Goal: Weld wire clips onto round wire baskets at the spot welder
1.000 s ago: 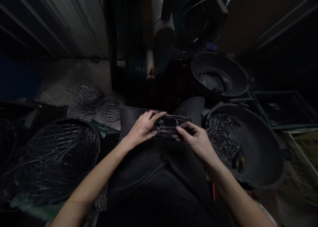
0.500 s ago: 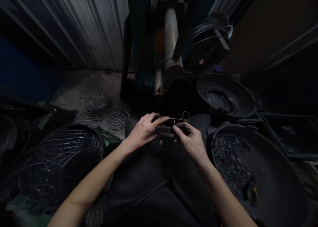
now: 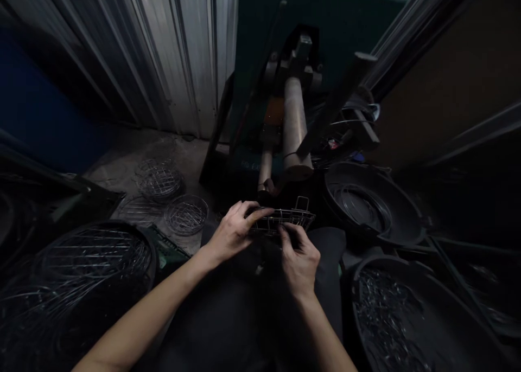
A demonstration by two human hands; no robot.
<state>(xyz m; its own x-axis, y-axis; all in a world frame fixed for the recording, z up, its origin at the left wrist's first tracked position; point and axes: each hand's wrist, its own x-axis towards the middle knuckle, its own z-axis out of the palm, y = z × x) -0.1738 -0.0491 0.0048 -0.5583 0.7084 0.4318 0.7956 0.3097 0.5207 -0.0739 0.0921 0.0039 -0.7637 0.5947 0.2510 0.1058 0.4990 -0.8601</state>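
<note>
A small wire basket (image 3: 300, 217) of thin metal rods, with a square loop standing up from its far rim, is held above my lap. My left hand (image 3: 233, 230) grips its left end, thumb along the top rim and fingers behind. Against its near side, my right hand (image 3: 300, 259) is closed in a pinch, with thumb and fingertips pressed together at the wires. Whatever small piece may be between those fingertips is too dark to make out. Beyond the basket stands a machine with a thick metal cylinder (image 3: 295, 117) and a thinner rod (image 3: 266, 166) below it.
At right, a black tub (image 3: 439, 312) holds many small bent metal pieces; behind it, another tub (image 3: 402, 209) contains coiled wire. A bin of wire rods (image 3: 101, 252) stands at left. Round wire grids (image 3: 187, 215) lie on the floor near a corrugated wall (image 3: 179, 46).
The view has tilted up, showing more of the machine. My right hand has shifted slightly left along the basket, its wrist lower and more upright. My left hand keeps its grip.
</note>
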